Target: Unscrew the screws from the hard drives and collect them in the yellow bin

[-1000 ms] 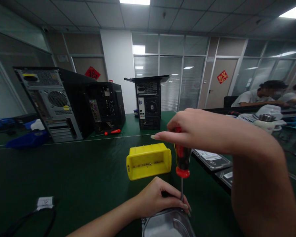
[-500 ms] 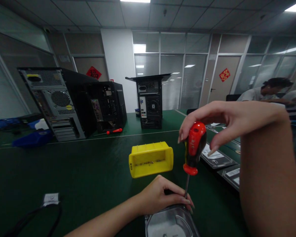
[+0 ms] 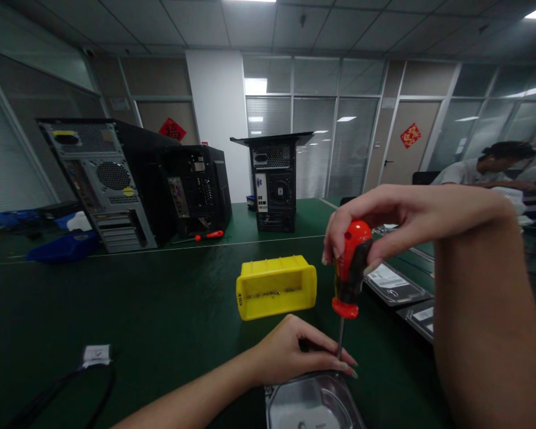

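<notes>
A red and black screwdriver (image 3: 352,265) stands nearly upright, tip down at the far edge of a silver hard drive (image 3: 308,405). My right hand (image 3: 384,226) is closed around the top of its handle, with the thumb against the side. Lower down, my left hand (image 3: 304,351) pinches the shaft near the tip between thumb and fingers, resting at the drive's edge. The tip and any screw under it are hidden by those fingers. Beyond my left hand, a yellow bin (image 3: 277,288) lies with its open side toward me, small screws inside.
Several more hard drives (image 3: 395,283) lie at the right. Computer cases (image 3: 116,185) stand at the back left, another case (image 3: 274,185) at the back middle. A second screwdriver (image 3: 209,236) lies near them. A labelled black cable (image 3: 97,356) is front left. A person (image 3: 486,164) sits far right.
My right thumb has closed in from beside the handle onto it, and the handle has turned a little. My left hand stays at the drive's edge. The view has shifted slightly.
</notes>
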The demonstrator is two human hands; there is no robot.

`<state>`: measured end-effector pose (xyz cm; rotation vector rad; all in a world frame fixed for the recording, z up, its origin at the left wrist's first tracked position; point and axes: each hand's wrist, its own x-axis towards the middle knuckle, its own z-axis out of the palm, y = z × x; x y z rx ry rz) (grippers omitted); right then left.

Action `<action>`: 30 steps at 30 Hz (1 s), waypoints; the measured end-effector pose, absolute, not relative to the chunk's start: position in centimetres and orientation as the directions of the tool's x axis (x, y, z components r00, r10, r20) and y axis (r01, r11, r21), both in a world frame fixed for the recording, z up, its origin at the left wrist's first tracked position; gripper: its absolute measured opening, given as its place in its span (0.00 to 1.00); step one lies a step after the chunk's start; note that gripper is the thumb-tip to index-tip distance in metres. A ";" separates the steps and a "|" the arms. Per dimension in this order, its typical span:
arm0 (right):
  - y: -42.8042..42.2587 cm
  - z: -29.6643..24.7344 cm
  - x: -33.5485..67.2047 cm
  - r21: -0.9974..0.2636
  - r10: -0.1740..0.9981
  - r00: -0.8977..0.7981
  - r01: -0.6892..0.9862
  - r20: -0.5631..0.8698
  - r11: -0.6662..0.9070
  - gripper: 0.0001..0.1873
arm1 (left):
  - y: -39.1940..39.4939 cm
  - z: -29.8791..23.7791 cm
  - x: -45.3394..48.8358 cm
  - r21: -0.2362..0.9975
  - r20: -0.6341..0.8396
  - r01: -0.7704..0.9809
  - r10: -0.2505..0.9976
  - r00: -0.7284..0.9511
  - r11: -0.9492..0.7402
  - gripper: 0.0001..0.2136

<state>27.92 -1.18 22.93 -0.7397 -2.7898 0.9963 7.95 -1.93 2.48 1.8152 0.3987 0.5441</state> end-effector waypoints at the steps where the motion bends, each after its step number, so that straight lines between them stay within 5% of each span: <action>1: -1.2 23.0 27.7 -0.604 0.480 -0.874 0.424 -0.079 0.674 0.13 | -1.9 2.5 7.9 0.956 0.161 0.001 0.527 0.834 -0.294 0.14; 10: -2.6 23.0 25.7 -0.351 0.678 -0.734 0.626 0.034 0.696 0.12 | -1.6 2.1 7.9 0.963 0.163 -0.016 0.532 0.831 -0.269 0.13; 20: -4.0 22.7 25.0 -0.415 0.686 -0.713 0.674 -0.147 0.611 0.14 | -1.6 1.8 7.7 0.962 0.146 0.002 0.520 0.842 -0.273 0.12; 30: -3.4 22.0 24.2 -0.195 0.888 -0.459 0.870 0.019 0.453 0.23 | -1.7 2.4 7.8 0.947 0.113 0.070 0.526 0.843 -0.315 0.12</action>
